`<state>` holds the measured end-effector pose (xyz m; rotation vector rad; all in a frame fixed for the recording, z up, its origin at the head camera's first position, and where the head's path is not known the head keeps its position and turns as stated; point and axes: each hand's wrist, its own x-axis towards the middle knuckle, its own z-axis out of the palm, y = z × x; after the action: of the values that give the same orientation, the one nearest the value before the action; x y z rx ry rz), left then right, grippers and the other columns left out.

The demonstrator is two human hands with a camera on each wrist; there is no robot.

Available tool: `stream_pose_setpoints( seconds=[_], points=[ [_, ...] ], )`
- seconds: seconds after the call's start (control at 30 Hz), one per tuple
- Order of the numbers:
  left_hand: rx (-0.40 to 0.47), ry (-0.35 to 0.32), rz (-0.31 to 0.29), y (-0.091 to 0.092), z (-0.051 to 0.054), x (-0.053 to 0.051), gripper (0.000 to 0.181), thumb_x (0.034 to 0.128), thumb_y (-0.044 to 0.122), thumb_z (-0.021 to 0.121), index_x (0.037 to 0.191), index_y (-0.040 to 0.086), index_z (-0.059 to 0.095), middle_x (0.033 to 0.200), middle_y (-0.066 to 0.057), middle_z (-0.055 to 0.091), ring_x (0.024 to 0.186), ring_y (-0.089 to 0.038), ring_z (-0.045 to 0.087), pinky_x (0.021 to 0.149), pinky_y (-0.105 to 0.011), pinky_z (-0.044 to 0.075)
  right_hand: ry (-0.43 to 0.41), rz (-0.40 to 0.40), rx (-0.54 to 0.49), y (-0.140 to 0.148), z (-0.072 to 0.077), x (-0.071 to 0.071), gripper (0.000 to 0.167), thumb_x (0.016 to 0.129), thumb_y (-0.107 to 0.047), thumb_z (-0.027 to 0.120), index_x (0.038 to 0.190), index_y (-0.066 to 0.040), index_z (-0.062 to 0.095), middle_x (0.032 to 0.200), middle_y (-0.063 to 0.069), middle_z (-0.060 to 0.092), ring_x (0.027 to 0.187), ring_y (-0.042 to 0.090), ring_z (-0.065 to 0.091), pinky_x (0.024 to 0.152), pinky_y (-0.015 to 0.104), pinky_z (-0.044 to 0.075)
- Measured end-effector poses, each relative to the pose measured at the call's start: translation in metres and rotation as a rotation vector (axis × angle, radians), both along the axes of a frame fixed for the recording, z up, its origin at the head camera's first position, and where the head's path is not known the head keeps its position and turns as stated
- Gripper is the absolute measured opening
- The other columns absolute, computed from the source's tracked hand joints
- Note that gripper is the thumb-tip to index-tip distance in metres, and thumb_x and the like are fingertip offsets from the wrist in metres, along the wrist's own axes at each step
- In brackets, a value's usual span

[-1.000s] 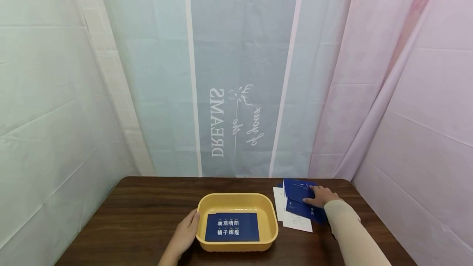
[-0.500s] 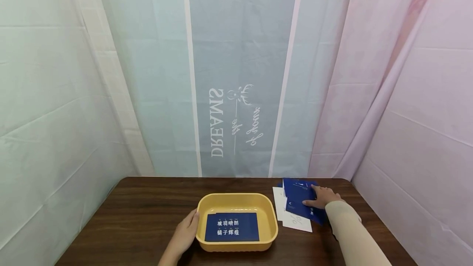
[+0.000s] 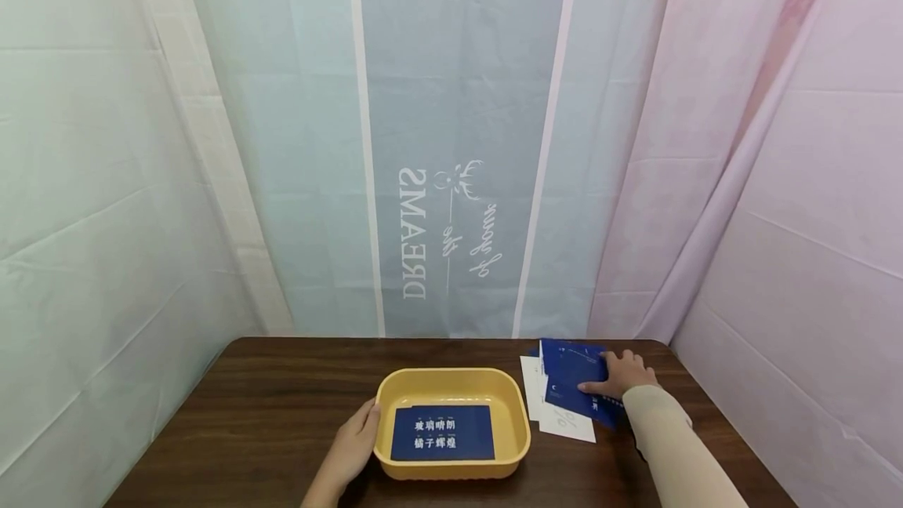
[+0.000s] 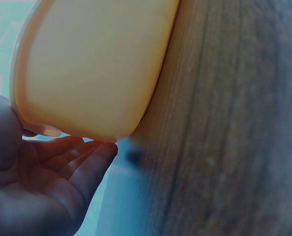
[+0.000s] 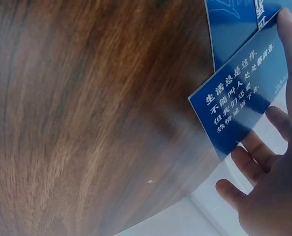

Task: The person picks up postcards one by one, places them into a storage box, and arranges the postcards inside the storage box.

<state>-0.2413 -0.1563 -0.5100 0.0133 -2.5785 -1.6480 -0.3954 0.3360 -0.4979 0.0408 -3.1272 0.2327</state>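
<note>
A yellow plastic basin [image 3: 518, 423] stands on the table, with a blue card [image 3: 476, 431] bearing white Chinese characters lying inside. My left hand [image 3: 355, 439] holds the basin's left end, the thumb at the rim and the fingers against the outer wall, as the left wrist view shows. To the right, my right hand [image 3: 625, 375] is at a loose pile of blue cards [image 3: 570, 367] and white cards [image 3: 567, 428]. In the right wrist view its thumb and fingers grip a blue card with white writing [image 5: 239, 93] by the edges. Another blue card [image 5: 229, 24] lies partly behind it.
The dark wood table [image 3: 296, 390] has rounded far corners. A pale fabric curtain [image 3: 458, 100] hangs behind it, with more cloth at the left [image 3: 106, 218] and right [image 3: 811, 257]. The basin stands left of the card pile.
My right hand's fingers have drawn back to the right and bent around the blue card's edge, while the thumb stays on its near side. The left hand and basin have not moved.
</note>
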Motion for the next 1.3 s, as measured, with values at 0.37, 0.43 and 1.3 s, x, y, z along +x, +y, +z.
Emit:
stream_pose_setpoints(
  seconds=[0.37, 0.43, 1.3],
  points=[
    [-0.006, 0.010, 0.004, 0.000, 0.000, -0.001, 0.055, 0.1104, 0.037, 0.037, 0.144, -0.005, 0.049, 0.137, -0.026, 0.056, 0.127, -0.044, 0.051, 0.102, -0.062, 0.042, 0.050, 0.002, -0.144, 0.003, 0.008, 0.008, 0.045, 0.096, -0.032, 0.067, 0.125, 0.001, 0.053, 0.112, 0.033, 0.055, 0.102, 0.050, 0.057, 0.086, 0.069, 0.042],
    [-0.004, 0.014, 0.001, -0.001, 0.000, 0.000, 0.055, 0.1103, 0.038, 0.037, 0.144, -0.005, 0.048, 0.137, -0.026, 0.056, 0.128, -0.044, 0.051, 0.102, -0.062, 0.042, 0.045, 0.009, -0.186, 0.004, 0.008, 0.008, 0.033, 0.101, -0.021, 0.058, 0.124, 0.001, 0.052, 0.117, 0.034, 0.057, 0.107, 0.052, 0.057, 0.086, 0.069, 0.041],
    [0.016, 0.012, -0.003, -0.001, 0.000, 0.000, 0.055, 0.1105, 0.036, 0.037, 0.144, -0.006, 0.047, 0.139, -0.026, 0.055, 0.128, -0.043, 0.051, 0.103, -0.062, 0.042, 0.141, 0.062, -0.400, -0.018, 0.017, 0.002, 0.034, 0.102, -0.023, 0.049, 0.112, 0.005, 0.067, 0.109, 0.024, 0.067, 0.097, 0.036, 0.061, 0.088, 0.058, 0.048]
  ],
)
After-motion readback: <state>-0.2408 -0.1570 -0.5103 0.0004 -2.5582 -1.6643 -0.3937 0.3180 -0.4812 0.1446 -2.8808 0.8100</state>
